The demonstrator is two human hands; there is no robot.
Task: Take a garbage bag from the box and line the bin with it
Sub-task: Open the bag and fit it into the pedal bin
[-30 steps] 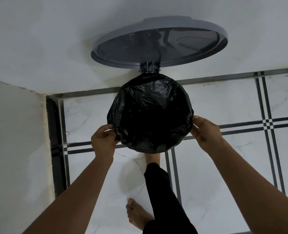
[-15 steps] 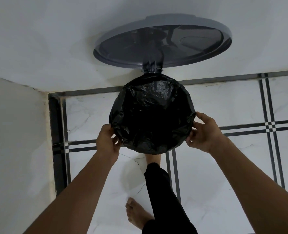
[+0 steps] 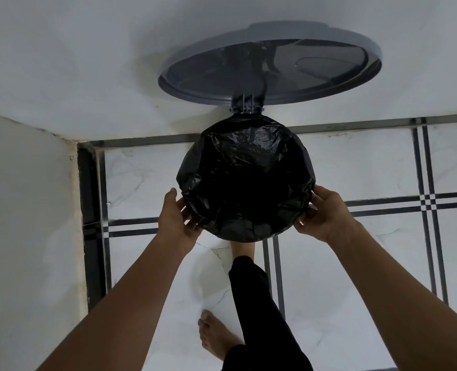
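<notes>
**Bag over the rim, hands low on the bin's sides**

Both hands had slid down from the rim since the earlier frame, and in place of the left hand's pinch on the plastic I now had palms laid against the outside. My left hand (image 3: 177, 218) lay flat against the lower left of the bin (image 3: 311, 167), fingers straight and pressing the folded-over plastic to the wall. My right hand (image 3: 322, 214) cupped the lower right side, its fingers bent along the curve; I could not tell whether that grip pinched any film or only pushed on it. The garbage bag (image 3: 246, 183) sat inside the bin with its mouth turned over the rim all round, as far as I could see. The lid (image 3: 270, 62) stood open against the white wall (image 3: 61, 62), and one bare foot (image 3: 242, 249) reached under the bin's near edge, I judged onto a pedal hidden there.

What worried me from here:

- If that foot lifted, the lid could drop onto my wrists or trap loose plastic at the hinge (image 3: 245, 105).
- The overhang looked short near the hinge; a hard downward tug at the front could pull it off the rim there.
- Thin film stretched over a rim edge might tear under my fingertips.
- Air trapped below could leave the bag ballooned rather than seated.
</notes>
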